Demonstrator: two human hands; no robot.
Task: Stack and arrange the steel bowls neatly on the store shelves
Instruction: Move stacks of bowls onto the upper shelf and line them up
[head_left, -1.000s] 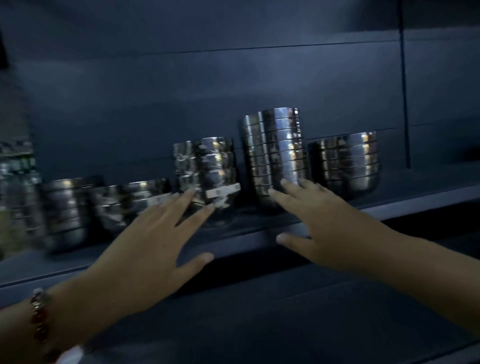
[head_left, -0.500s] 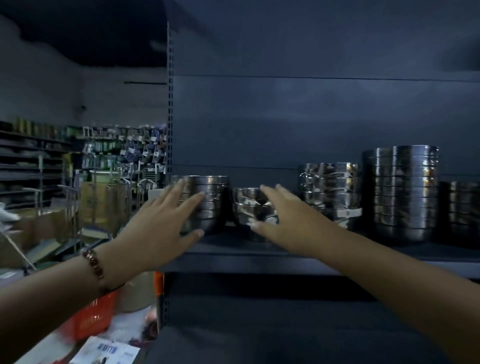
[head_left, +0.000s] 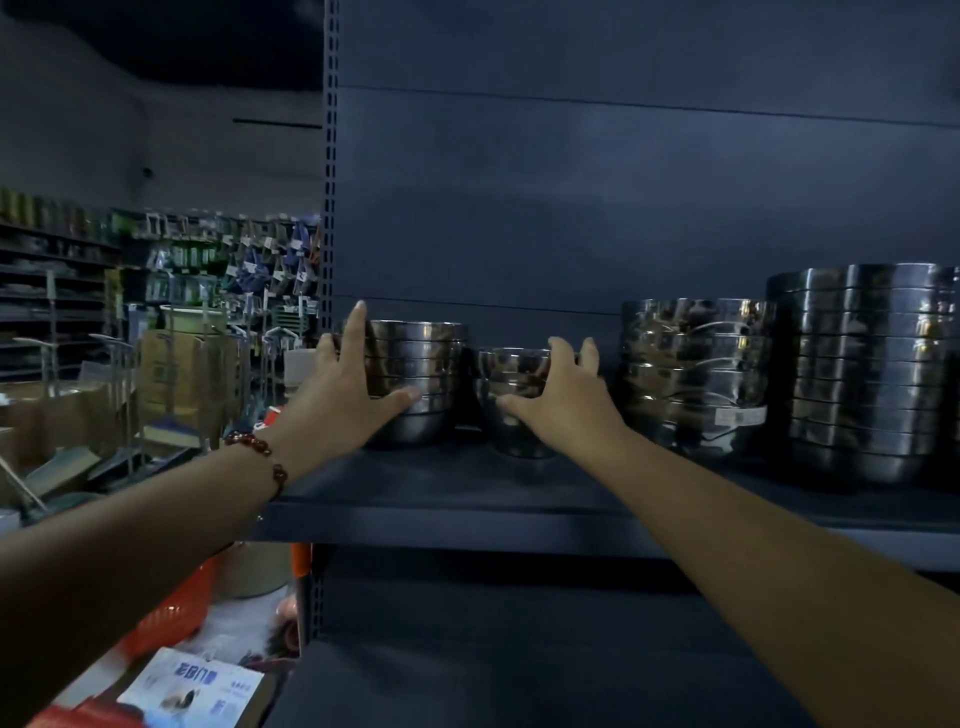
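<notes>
1. Steel meets skin at the left end of the shelf (head_left: 467, 499): the left hand (head_left: 343, 400) holds the leftmost stack of bowls (head_left: 421, 379), fingers spread up its left flank, thumb hooked across the lower front. The grip is wide, cupping the stack's side and not pinching any rim.

2. Just beside it, the right hand (head_left: 566, 400) wraps the short stack (head_left: 511, 395) from its right side, thumb on the front wall, fingers curved round behind. How many bowls that short stack contains cannot be told in the dim light.

3. Both stacks stand upright on the shelf, near each other with a narrow dark gap between them. The short one rises lower than its neighbour.

4. The relation that matters: the short stack lies to the right of the taller one and is already within the right hand's grip, so the right hand is the nearer for lifting it. The left hand looks placed to steady the receiving stack. That reading is a judgement from hand positions only.

5. Farther right, well apart from the hands, stand a labelled stack (head_left: 696, 374) and a taller, wider stack (head_left: 862, 374), touching or nearly so.

6. A beaded bracelet (head_left: 260, 457) circles the left wrist. Beyond the shelf's upright post, store aisles and cardboard boxes (head_left: 176, 369) fill the background.
</notes>
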